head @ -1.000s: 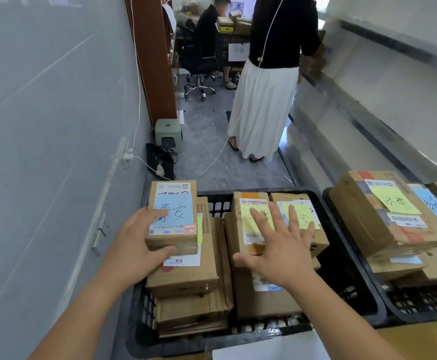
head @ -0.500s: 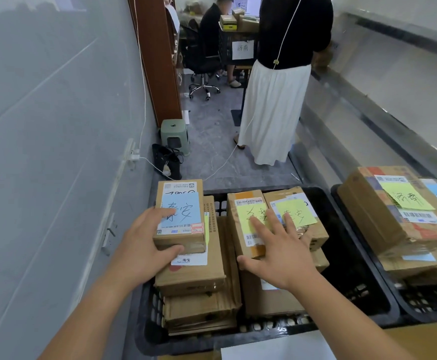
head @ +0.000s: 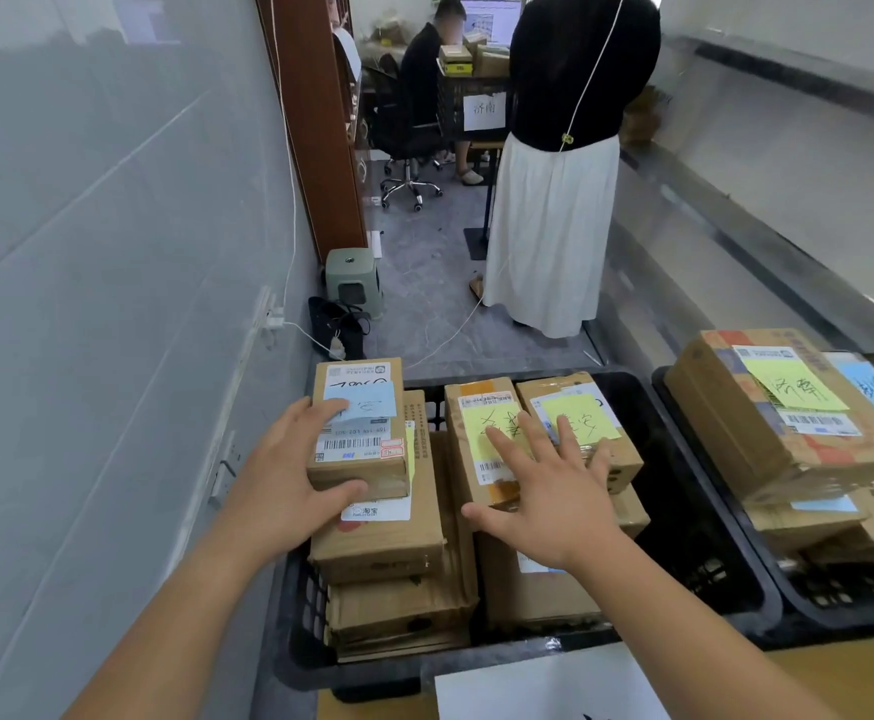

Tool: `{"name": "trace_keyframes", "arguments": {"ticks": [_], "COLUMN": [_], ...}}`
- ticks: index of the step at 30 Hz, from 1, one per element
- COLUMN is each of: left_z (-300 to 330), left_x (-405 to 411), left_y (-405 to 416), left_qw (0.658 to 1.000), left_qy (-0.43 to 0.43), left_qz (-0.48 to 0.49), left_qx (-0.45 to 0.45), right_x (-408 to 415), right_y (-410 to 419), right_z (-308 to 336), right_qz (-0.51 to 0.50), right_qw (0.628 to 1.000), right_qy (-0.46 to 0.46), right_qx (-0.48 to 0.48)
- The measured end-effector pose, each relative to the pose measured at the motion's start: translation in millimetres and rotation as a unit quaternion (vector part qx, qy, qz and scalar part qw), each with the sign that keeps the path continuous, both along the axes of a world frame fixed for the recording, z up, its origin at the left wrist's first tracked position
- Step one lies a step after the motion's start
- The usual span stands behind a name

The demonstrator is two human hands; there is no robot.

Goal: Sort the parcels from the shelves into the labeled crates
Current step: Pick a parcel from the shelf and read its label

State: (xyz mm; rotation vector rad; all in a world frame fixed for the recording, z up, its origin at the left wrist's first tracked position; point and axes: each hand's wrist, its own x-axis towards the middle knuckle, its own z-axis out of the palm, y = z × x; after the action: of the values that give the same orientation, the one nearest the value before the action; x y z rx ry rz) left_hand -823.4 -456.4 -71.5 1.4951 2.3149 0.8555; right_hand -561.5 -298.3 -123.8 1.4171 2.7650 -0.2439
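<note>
- L hand (head: pixel 289 480) grips small box (head: pixel 359 433) atop left stack in crate (head: pixel 694 517); fingers on label, thumb on its near face.
- R hand (head: pixel 544 491) flat, fingers released, resting on yellow-note boxes (head: pixel 481 444).
- Crate nearly full, 2nd crate (head: pixel 788 610) loaded too; looks well along. Shelves: can't tell what's left.

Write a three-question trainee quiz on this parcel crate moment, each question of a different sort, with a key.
1. True or false: the left hand holds the top parcel with the blue note on the left stack.
2. What lies under the right hand? A. a single parcel with a blue note B. two parcels with yellow notes C. the crate's bare floor
3. Fill in: the parcels under both hands sit in a ____ plastic crate.

Key
1. True: thumb on its near face, fingers on top.
2. B: the straight fingers spread over the yellow-note parcel and its neighbour.
3. Black.
</note>
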Motion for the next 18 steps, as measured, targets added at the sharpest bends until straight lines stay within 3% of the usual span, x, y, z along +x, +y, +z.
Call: {"name": "trace_keyframes", "arguments": {"ticks": [10,13,18], "left_z": [15,19,22], "left_x": [45,78,161], "left_y": [-19,-25,-29], "left_qw": [0.996,0.993,0.99], "left_qy": [0.083,0.112,0.136], "left_qz": [0.04,0.027,-0.021], "left_qx": [-0.015,0.008,-0.03], "right_x": [42,70,143], "right_y": [-20,-31,-53], "right_z": [22,29,40], "right_qz": [0.014,0.015,0.008], "right_qw": [0.999,0.998,0.996], "right_qy": [0.029,0.048,0.08], "right_qx": [0.022,0.03,0.025]}}
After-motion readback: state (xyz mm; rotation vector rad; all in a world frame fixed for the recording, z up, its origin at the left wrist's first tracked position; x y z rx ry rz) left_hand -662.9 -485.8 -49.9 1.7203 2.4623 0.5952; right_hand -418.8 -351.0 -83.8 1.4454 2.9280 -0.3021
